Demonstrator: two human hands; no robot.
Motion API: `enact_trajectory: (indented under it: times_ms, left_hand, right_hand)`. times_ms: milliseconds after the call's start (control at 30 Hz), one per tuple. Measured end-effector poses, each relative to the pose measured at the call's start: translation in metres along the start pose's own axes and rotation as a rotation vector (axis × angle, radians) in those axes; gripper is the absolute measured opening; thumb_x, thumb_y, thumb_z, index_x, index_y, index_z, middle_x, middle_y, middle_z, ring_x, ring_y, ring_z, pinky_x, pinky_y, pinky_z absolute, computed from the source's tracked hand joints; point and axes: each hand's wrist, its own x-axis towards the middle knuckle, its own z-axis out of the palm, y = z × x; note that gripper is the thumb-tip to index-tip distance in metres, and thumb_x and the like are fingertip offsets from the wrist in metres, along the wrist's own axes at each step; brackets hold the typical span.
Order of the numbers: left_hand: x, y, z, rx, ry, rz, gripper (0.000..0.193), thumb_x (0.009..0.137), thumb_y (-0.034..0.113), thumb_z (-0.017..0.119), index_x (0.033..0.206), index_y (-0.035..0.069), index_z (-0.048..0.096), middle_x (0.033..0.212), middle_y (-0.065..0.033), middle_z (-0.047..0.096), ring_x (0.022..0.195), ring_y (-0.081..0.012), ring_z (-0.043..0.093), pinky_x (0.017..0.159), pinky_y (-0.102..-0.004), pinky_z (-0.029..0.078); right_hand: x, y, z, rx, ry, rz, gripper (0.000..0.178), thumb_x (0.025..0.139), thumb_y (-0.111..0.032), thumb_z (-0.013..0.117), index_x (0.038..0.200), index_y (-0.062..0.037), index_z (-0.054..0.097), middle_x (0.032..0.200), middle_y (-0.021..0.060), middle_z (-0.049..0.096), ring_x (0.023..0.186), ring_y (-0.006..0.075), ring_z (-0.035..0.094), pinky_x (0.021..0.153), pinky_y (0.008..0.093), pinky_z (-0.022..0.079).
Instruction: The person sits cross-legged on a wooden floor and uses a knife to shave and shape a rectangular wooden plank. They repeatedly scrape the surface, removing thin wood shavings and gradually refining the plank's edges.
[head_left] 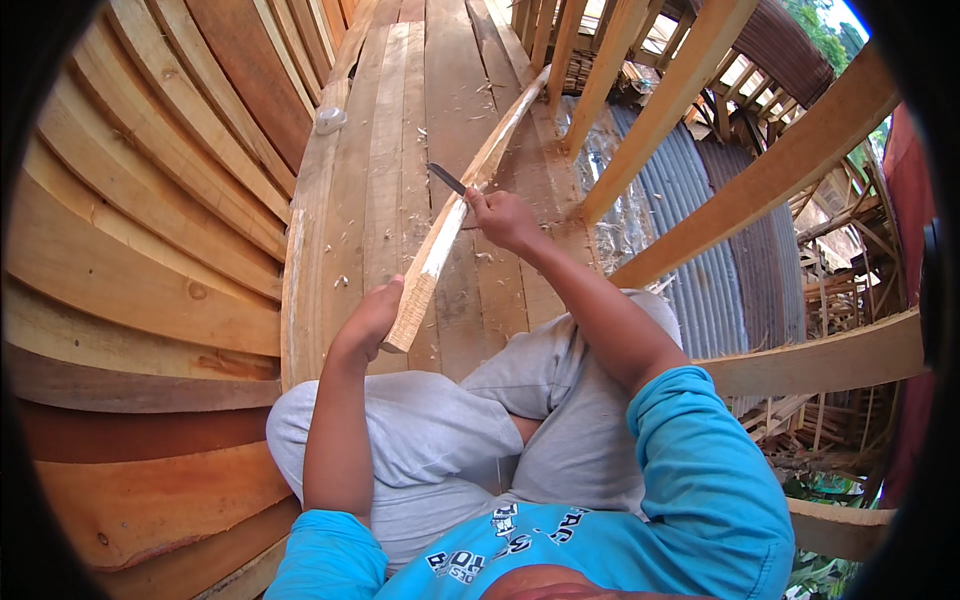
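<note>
Two hands work one long slat (455,205) that lies slantwise over the plank floor (385,170). The left hand (372,318) grips the slat's near end, fingers wrapped around it, just above the grey-trousered knees. The right hand (503,219) is closed on a knife (448,179), whose dark blade rests against the slat's edge about midway along. Pale shavings (490,255) lie scattered on the planks around the slat. A small white lid (329,120) sits near the floor's left edge, well apart from both hands. Curved boards (150,220) rise on the left.
</note>
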Motion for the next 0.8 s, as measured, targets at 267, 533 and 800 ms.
enact_trajectory:
  times_ms: [267, 533, 800]
  left_hand:
    - [0.002, -0.002, -0.001, 0.100, 0.031, -0.039, 0.056, 0.104, 0.041, 0.033, 0.124, -0.006, 0.057, 0.108, -0.0142, 0.065, 0.096, -0.0201, 0.059, 0.088, -0.0339, 0.045]
    - [0.001, 0.004, -0.012, 0.168, 0.046, -0.075, 0.059, 0.104, 0.044, 0.033, 0.117, -0.007, 0.058, 0.101, -0.0148, 0.065, 0.090, -0.0200, 0.059, 0.084, -0.0352, 0.046]
    - [-0.011, 0.006, -0.007, 0.122, 0.078, -0.047, 0.057, 0.104, 0.044, 0.033, 0.116, -0.006, 0.059, 0.100, -0.0136, 0.064, 0.087, -0.0189, 0.058, 0.081, -0.0352, 0.047]
  right_hand:
    - [0.012, -0.001, -0.024, 0.823, -0.714, 0.544, 0.059, 0.100, -0.057, 0.039, 0.057, -0.0166, 0.030, 0.051, -0.0058, 0.025, 0.040, 0.0080, 0.020, 0.037, 0.0298, 0.014]
    - [-0.006, -0.029, -0.059, 0.905, -0.737, 0.316, 0.060, 0.098, -0.061, 0.041, 0.058, -0.0178, 0.031, 0.052, -0.0070, 0.021, 0.042, 0.0065, 0.016, 0.038, 0.0272, 0.009]
    - [0.026, 0.033, -0.105, 0.513, 0.204, 0.468, 0.053, 0.100, -0.048, 0.046, 0.070, -0.0050, 0.053, 0.059, 0.0051, 0.051, 0.049, 0.0181, 0.051, 0.046, 0.0338, 0.039]
